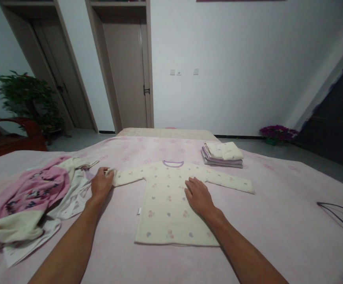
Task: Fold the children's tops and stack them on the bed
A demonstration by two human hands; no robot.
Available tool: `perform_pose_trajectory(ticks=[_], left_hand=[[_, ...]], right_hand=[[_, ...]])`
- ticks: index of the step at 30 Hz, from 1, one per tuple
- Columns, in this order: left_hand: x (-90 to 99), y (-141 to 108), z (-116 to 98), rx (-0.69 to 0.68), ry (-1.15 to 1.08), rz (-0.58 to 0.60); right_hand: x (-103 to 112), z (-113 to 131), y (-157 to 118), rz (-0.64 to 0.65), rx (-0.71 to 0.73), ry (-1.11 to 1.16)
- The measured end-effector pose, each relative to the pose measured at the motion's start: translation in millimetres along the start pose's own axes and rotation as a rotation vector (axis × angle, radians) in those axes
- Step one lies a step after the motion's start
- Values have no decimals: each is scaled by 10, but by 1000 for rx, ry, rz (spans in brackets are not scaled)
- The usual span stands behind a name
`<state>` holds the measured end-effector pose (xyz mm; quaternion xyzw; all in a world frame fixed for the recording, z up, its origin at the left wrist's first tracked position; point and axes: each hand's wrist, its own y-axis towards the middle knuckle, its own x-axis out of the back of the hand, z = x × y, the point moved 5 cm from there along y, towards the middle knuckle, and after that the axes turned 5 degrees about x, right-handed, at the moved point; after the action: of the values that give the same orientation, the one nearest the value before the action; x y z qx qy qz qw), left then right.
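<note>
Left forearm point(68, 244) and right forearm point(245, 252) nearest, over pale-pink patterned cloth point(115, 256). Cream long-sleeved top point(168, 209) laid flat mid-cloth, sleeves spread, purple neckline point(173, 166) at far end, cherry-and-heart print facing up. Left hand point(101, 183): fingers closed, pinching the end of the sleeve point(130, 176) on that side. Right hand point(199, 195): palm down on the top, fingers extended, nothing gripped. Loose clothes heap point(38, 185) beside left forearm; folded garment stack point(223, 154) beyond the other sleeve.
</note>
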<state>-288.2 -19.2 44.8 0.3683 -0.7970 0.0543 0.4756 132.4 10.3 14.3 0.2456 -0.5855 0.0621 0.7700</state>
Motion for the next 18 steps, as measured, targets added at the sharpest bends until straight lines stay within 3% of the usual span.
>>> perform_pose_trajectory(ticks=[5,9,11,13,16,18], left_hand=[[-143,-434,-744,-196,-356,68],[-412,-948,-1201,-328,-574,318],[-567,-1142,-1287,-329,-650,460],[-694,-1267,-1312,-320,-733,597],[-767,-1346,-1306,-323,-835,766],[-729,-1343,-1292,-332,-847,847]], right_hand=[[188,206,16,-84,5,410],[100,493,31,124,-231,1087],[21,659,48,234,-325,1343],[-29,794,109,297,-319,1459],[-116,862,247,321,-338,1451],[-173,821,346,246,-401,1398]])
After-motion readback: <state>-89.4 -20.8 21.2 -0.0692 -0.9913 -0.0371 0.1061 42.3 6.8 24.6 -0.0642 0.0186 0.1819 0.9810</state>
